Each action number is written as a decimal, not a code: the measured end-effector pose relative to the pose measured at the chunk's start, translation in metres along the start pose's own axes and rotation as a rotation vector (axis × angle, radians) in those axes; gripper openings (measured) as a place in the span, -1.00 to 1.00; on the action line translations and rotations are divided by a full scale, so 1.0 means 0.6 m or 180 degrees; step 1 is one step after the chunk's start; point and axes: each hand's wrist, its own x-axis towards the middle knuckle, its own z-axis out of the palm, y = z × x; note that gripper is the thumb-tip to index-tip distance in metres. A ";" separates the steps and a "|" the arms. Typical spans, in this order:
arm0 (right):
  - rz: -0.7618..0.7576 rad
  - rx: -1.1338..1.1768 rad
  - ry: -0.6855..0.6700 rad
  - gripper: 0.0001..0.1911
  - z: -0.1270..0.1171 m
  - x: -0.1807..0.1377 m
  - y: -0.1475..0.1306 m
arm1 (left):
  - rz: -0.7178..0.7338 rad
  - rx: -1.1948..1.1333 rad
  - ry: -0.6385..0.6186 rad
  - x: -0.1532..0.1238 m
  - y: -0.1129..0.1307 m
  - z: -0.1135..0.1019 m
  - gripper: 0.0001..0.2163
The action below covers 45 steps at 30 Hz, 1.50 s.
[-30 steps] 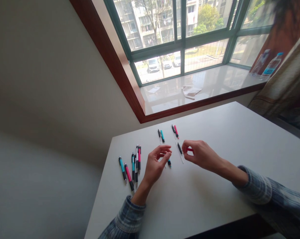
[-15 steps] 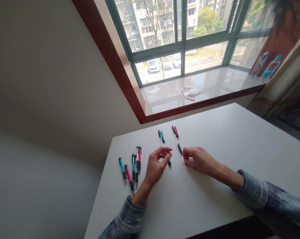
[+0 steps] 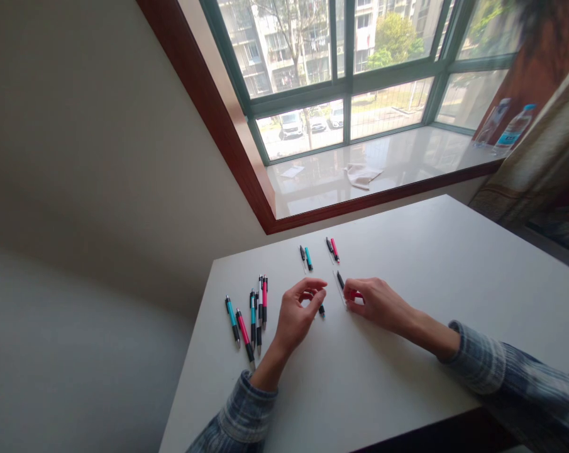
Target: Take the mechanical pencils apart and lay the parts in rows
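Observation:
My right hand (image 3: pixel 376 302) is low over the white table, its fingers closed around a pink pen barrel (image 3: pixel 356 294) that is mostly hidden. Right beside its fingertips lie a black pen part (image 3: pixel 340 279) and a thin clear refill (image 3: pixel 334 277). To the left, my left hand (image 3: pixel 299 311) hovers with curved fingers and a gap at the thumb, holding nothing visible. Under it, the dark end of a pen part (image 3: pixel 322 311) peeks out. Farther back lie a teal barrel (image 3: pixel 309 258) with a black part (image 3: pixel 302 253), and a pink barrel (image 3: pixel 335 250) with another black part (image 3: pixel 329 245).
Several whole pens, such as a teal pen (image 3: pixel 232 321) and a pink pen (image 3: pixel 245 336), lie left of my left hand. The table (image 3: pixel 430 251) meets a wall and a window sill (image 3: pixel 407 151) with a cloth (image 3: pixel 362 176) and bottles (image 3: pixel 513 131).
My right hand has shifted slightly left with the pink barrel, now partly covering the refill and black part. My left hand has stayed in place.

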 end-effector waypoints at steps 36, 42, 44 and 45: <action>-0.0353 0.2271 -0.0298 -0.50 -0.006 -0.003 -0.016 | 0.0116 -0.0353 -0.0508 -0.014 0.002 0.003 -0.78; -0.0360 0.2535 -0.0408 -0.53 -0.014 -0.005 -0.020 | 0.0074 -0.0404 -0.0724 -0.012 0.003 -0.002 -0.78; -0.0367 0.2508 -0.0398 -0.59 -0.015 -0.005 -0.021 | 0.0056 -0.0410 -0.0743 -0.013 0.005 -0.001 -0.77; -0.0375 0.2496 -0.0404 -0.61 -0.016 -0.005 -0.021 | 0.0049 -0.0402 -0.0731 -0.014 0.006 0.000 -0.79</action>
